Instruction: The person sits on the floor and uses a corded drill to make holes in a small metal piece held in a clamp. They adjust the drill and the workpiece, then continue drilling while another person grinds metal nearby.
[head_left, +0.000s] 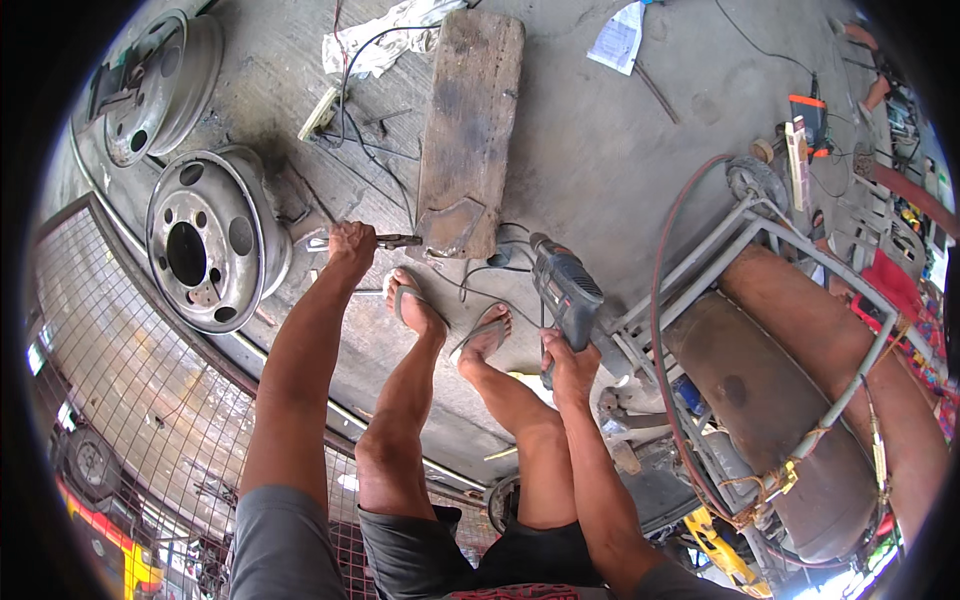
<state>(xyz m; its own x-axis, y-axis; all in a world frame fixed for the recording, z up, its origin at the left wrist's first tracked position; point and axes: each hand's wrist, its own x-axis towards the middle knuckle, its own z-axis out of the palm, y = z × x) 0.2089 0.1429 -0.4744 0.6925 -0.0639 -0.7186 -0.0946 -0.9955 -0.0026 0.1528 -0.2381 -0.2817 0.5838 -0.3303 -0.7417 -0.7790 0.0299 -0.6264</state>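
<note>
My left hand [350, 245] is closed on a metal locking-pliers-like tool [398, 241], whose jaws reach a thin, flat metal piece [448, 225] at the near end of a weathered wooden plank [468, 120]; I cannot tell whether they clamp it. My right hand [568, 365] grips the handle of a dark power drill [568, 290], held right of the plank with its nose toward it. Below, my sandalled feet [420, 310] rest on the concrete, and dark cables run around the plank.
Steel wheel rims [215, 290] lie at left, beside a wire mesh panel [120, 330]. A metal cart [625, 325] with large cylinders [760, 410] and hoses fills the right. White cloth [370, 50], paper [615, 38] and an orange-black tool [805, 115] lie farther off. Another person's limbs [875, 90] show at far right.
</note>
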